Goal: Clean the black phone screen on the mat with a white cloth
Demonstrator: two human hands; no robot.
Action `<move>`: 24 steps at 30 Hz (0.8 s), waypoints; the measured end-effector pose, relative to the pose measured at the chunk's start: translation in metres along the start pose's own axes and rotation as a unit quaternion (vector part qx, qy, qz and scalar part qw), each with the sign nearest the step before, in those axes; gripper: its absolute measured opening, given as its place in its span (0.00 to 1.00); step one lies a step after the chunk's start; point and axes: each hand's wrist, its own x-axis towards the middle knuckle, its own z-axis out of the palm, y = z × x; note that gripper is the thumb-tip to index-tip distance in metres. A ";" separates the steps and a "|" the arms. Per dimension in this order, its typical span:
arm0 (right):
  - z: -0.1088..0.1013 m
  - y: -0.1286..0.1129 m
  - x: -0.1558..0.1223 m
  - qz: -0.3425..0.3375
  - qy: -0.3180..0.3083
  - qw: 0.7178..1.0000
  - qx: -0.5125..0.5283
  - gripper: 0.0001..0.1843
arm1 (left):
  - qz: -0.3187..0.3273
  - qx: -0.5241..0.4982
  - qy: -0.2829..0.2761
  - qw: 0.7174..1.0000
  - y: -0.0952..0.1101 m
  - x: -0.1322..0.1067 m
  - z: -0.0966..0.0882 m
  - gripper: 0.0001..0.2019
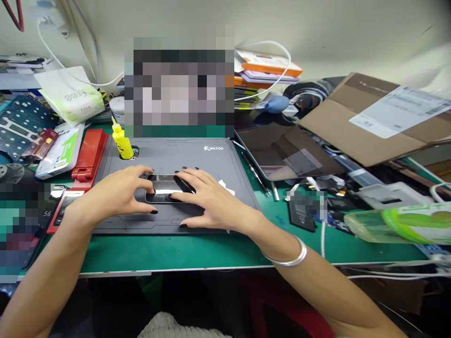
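Pale knit fabric (172, 326) lies nearest, just below the grey WKTOO repair mat (211, 159). At the mat's centre sits a glossy black glass-fronted slab (165, 188), perhaps a phone panel. My left hand (116, 192) curls, fingertips at its left edge; my right hand (211, 199) spreads wide across its right half, a silver bangle (289, 253) on that wrist. Whether either grips it, I cannot tell. It should handle as light, slippery, fragile glass, best held by the edges. A yellow squeeze bottle (122, 139) stands at the mat's far left corner; a red plastic holder (89, 157) lies just left of the mat, a dark tablet (285, 152) right of it.
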 end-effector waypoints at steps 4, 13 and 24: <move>0.000 0.000 -0.001 0.000 0.000 1.000 -0.001 0.32 | 0.005 -0.020 -0.006 1.000 -0.004 -0.001 0.001 0.19; -0.001 -0.001 -0.004 0.001 -0.002 1.000 0.006 0.31 | -0.020 -0.009 -0.019 1.000 -0.004 -0.003 -0.004 0.19; -0.003 -0.001 -0.005 -0.002 -0.005 1.000 0.008 0.30 | -0.037 -0.020 -0.031 0.999 -0.005 -0.007 -0.007 0.17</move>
